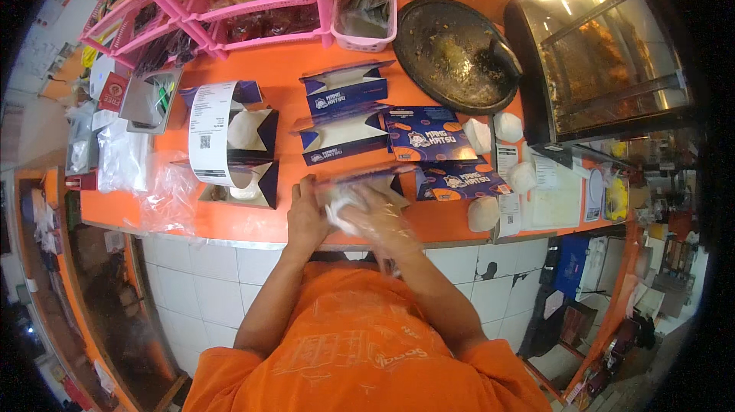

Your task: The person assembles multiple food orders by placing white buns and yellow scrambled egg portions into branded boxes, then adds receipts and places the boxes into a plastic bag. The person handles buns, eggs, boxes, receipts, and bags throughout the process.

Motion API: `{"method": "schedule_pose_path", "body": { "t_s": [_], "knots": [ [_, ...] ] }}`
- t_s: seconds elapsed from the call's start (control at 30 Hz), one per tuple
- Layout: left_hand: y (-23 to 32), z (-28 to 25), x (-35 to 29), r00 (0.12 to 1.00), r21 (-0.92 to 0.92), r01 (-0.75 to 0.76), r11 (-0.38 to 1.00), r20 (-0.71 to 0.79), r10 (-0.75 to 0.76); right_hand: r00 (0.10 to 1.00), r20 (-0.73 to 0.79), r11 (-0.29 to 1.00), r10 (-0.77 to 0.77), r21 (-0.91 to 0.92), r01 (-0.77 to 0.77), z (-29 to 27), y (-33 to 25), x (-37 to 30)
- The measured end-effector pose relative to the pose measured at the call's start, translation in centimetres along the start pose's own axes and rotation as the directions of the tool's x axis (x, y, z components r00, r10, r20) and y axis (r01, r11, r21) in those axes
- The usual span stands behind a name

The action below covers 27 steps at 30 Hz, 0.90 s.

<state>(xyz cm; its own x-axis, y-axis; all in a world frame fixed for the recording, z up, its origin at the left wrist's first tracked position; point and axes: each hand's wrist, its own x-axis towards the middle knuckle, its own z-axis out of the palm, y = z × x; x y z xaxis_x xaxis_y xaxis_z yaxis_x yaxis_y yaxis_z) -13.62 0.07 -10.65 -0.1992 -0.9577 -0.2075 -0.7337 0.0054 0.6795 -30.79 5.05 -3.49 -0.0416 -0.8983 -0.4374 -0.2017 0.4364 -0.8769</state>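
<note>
At the table's front edge, a dark blue open food box [392, 182] lies between my hands. Its left end is gripped by my left hand [304, 217], fingers pointing away from me. Blurred by motion, my right hand [380, 222] holds a white rounded packet [344, 202] over the box, its fingers closed around it. Just beyond stand two more open boxes, one nearer [344, 133] and one farther [348, 90]. Left of them, two boxes hold white rounded packets, one in the farther box [246, 130], and a long printed receipt [211, 132] hangs over them.
Folded blue box sleeves [432, 135] lie to the right beside several white packets [508, 127] and receipts. A round dark griddle [457, 60] sits behind, next to a lit glass display case [605, 52]. Pink racks [260, 2] and clear plastic bags [170, 197] are on the left.
</note>
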Motion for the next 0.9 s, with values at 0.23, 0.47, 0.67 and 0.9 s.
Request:
{"method": "schedule_pose_path", "body": {
  "t_s": [0.23,0.47,0.67,0.9],
  "knots": [
    [-1.2,-0.5,-0.1,0.994,-0.093,-0.106,0.990,0.024,0.108,0.997,-0.067,0.624,-0.041,-0.781,-0.027,3.0,0.6,2.6],
    [-1.9,-2.8,0.4,0.953,-0.569,0.082,0.818,0.285,0.103,0.719,-0.435,0.751,-0.542,-0.635,0.182,-3.9,6.2,-4.3],
    [-2.0,-4.4,4.3,0.978,-0.383,-0.177,0.907,-0.175,0.117,0.496,-0.712,0.726,-0.496,-0.654,-0.212,-15.7,12.7,-7.4],
    [1.1,-2.7,9.9,0.945,-0.128,-0.098,0.987,-0.323,0.051,0.682,-0.718,0.922,-0.141,-0.347,-0.175,-17.6,10.3,-8.7]
  ]
}}
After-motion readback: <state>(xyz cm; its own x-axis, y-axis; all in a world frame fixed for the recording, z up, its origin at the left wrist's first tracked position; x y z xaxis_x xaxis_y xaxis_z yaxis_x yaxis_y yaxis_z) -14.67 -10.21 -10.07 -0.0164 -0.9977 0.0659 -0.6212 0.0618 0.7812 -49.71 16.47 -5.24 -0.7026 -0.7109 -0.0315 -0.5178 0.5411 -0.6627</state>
